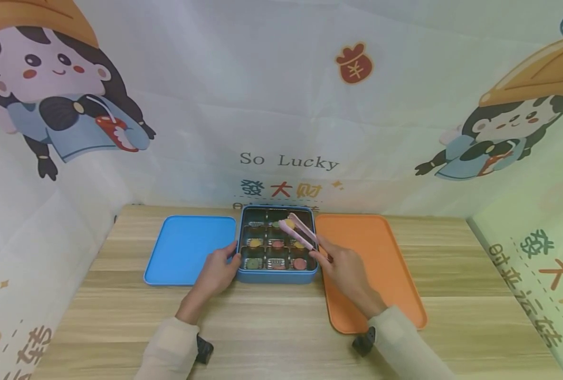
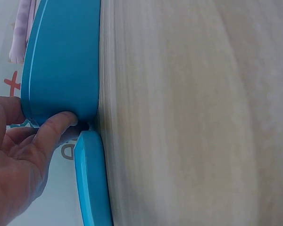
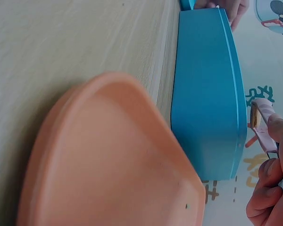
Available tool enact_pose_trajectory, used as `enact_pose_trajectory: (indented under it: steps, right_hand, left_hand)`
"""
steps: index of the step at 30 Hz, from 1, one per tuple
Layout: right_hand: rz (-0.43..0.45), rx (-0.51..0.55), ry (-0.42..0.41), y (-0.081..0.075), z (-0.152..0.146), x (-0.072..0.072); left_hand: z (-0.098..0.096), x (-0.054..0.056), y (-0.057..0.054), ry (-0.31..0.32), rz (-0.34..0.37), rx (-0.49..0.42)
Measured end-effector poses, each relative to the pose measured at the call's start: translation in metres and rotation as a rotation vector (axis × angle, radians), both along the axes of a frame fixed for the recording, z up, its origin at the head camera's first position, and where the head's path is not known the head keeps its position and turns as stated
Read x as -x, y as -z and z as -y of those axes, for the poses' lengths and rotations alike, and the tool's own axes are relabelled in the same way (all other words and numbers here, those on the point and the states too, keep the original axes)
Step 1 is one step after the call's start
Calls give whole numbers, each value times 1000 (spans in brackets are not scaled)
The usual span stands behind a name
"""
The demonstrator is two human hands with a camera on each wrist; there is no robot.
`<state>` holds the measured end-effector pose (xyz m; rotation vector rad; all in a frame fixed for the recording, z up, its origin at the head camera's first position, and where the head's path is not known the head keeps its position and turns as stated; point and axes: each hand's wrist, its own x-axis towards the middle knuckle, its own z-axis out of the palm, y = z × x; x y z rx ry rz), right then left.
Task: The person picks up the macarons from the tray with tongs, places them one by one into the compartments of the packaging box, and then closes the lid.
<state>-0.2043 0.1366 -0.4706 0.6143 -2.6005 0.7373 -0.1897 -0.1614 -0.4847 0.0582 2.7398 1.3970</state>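
While an orange tray lies right of centre, the blue box stands mid-frame, a blue lid left of it. The left hand grips the box by its left front corner; the right hand pinches pink tongs, whose tips hold a round yellow biscuit over the box's back part. The biscuit is probably light, stiff and crumbly, best held gently by opposite edges.

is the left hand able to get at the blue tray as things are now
Probably yes: the left hand, touching the blue box, is right beside the blue tray, with nothing visible blocking the way.
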Motion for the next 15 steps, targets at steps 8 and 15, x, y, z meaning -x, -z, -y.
enact_pose_trajectory:
  steps: [8,15]
  right_hand:
    - [21,11,12,0,14,8]
    - [14,13,16,-1,25,12]
  left_hand:
    - [0,0,-2,-1,8,-7]
    - [-1,0,-1,-5,8,-2]
